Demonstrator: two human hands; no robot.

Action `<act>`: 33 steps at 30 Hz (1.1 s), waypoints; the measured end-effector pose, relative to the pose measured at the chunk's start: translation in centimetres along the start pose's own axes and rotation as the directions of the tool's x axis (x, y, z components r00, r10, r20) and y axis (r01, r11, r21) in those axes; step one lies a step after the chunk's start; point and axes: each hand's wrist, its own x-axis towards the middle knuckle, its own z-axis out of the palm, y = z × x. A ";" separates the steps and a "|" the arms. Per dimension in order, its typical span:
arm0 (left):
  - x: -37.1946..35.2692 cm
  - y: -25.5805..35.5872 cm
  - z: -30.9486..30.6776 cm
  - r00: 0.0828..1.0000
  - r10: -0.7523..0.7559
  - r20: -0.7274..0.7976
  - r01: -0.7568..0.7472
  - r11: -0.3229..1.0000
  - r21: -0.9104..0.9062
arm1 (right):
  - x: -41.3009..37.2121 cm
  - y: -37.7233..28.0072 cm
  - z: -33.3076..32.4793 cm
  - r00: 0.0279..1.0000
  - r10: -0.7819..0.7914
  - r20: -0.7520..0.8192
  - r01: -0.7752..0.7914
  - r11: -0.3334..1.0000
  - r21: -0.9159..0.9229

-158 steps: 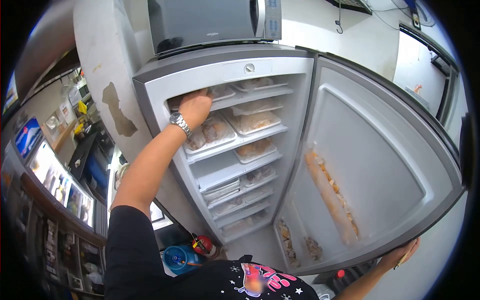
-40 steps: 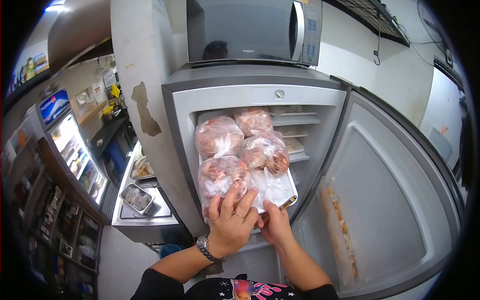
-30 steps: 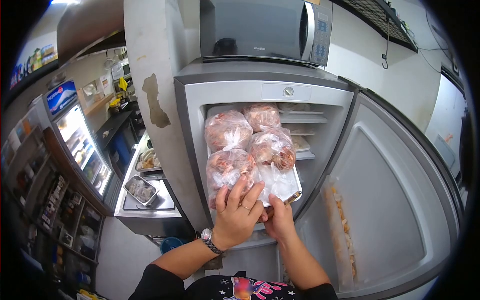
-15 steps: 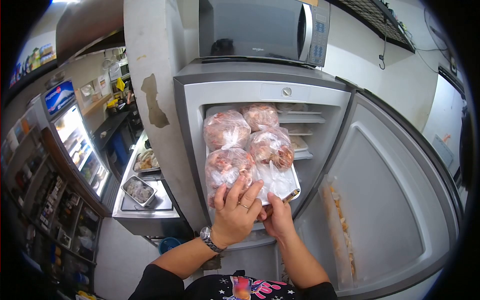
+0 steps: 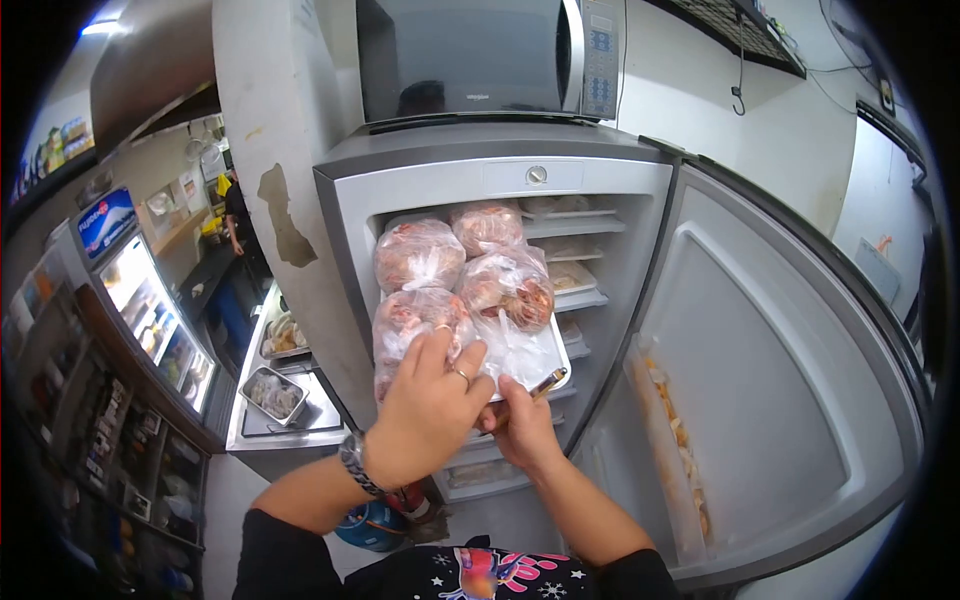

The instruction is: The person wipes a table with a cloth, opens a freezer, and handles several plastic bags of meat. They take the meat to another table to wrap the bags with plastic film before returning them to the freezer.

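Note:
Several clear plastic bags of reddish meat (image 5: 418, 255) sit on a white tray (image 5: 552, 372) that juts out of the open upright freezer (image 5: 345, 200). My left hand (image 5: 428, 405), with a watch and a ring, lies against the front left bag (image 5: 420, 315), its fingers curled and partly over the plastic. At the tray's front right corner, my right hand (image 5: 522, 425) is closed around a thin brown and gold item (image 5: 548, 382), perhaps a pen, thumb on top. Its fingertips are partly hidden behind my left hand.
The freezer door (image 5: 740, 380) stands wide open at right. A microwave (image 5: 480, 60) sits on top. Left are a pillar (image 5: 270, 130), a steel counter (image 5: 325, 400) with a metal container (image 5: 275, 394), and a drinks fridge (image 5: 160, 310). A person (image 5: 240, 220) is partly visible behind.
The view has shifted, so the freezer appears further left and its lower shelves show. My left hand's fingers are more curled over the bag. A person has come into view at the back left.

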 end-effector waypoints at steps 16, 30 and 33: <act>16.6 -5.4 0.8 0.738 0.165 0.655 -0.256 0.966 0.046 | 0.4 -2.8 3.2 1.000 0.004 0.023 -0.004 1.000 -0.006; 18.2 -5.5 2.4 0.714 0.219 0.665 -0.368 0.925 0.090 | 2.3 -2.7 2.0 1.000 0.002 0.015 -0.001 1.000 -0.017; 18.0 -5.9 2.6 0.737 0.244 0.630 -0.372 0.925 0.078 | 2.5 -2.6 2.0 1.000 -0.004 0.027 0.004 1.000 -0.031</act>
